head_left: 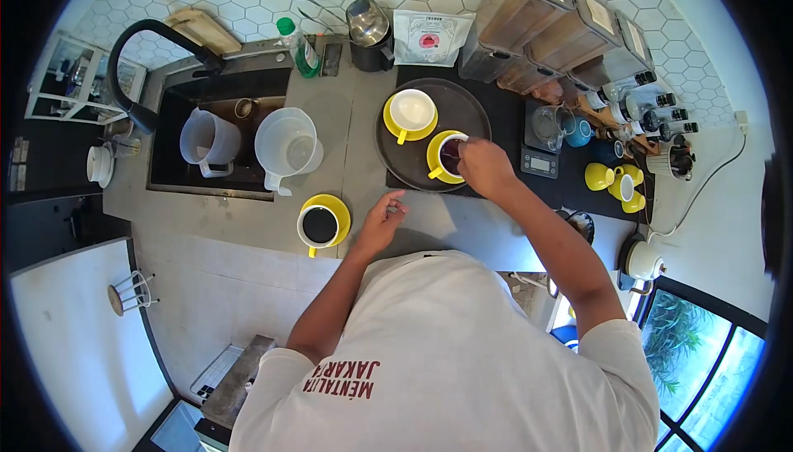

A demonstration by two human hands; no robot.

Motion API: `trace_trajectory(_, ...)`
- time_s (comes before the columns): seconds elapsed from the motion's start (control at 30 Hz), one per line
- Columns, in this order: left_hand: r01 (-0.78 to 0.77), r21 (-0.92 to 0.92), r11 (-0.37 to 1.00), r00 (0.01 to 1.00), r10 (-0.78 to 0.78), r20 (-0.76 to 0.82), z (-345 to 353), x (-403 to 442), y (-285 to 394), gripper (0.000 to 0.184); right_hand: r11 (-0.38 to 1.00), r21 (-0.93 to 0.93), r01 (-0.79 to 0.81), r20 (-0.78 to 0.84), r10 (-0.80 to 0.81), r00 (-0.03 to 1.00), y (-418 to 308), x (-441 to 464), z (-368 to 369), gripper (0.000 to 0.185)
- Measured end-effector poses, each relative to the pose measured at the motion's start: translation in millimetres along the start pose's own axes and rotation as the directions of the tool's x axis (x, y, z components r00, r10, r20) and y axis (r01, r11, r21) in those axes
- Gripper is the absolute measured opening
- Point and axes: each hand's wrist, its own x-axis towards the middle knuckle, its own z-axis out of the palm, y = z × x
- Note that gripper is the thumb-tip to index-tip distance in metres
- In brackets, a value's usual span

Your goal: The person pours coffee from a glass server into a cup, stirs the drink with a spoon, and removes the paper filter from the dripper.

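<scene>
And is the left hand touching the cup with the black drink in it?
Apart. The head view shows a strip of grey counter between the left hand and the cup with its yellow saucer.

On the worktop (347, 118), two cups (412, 110) sit on a tray (464, 105); right of it lies a scale (539, 162), left of it a sink (263, 86) with a jug (208, 138) inside

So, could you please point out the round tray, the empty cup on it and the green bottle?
Round tray (404, 164): head view, bare surface.
Empty cup (411, 109): head view, white inside.
Green bottle (306, 58): head view, its side.
</scene>
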Motion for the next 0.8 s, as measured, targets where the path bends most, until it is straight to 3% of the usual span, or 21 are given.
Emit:
trace_trajectory(0.33, 0.022, -0.030, 0.999, 0.999, -0.022, -0.026, 3, 4, -1, 0.041, 0.991, -0.134, -0.014, -0.027, 0.011, 1.000, 25, -8, -7, 0.014)
trace_trajectory(0.57, 0.003, 0.010, 1.000, 1.000, -0.003, -0.011, -1, 1, 2, 0.040, 0.993, -0.113, -0.024, -0.079, 0.015, 0.997, 15, 14, 5, 0.012)
trace_trajectory(0.8, 0.024, 0.004, 1.000, 0.999, -0.024, -0.024, -3, -1, -1, 0.039, 0.997, -0.042, 0.071, -0.070, -0.074, 0.995, -2, -3, 12, 0.014)
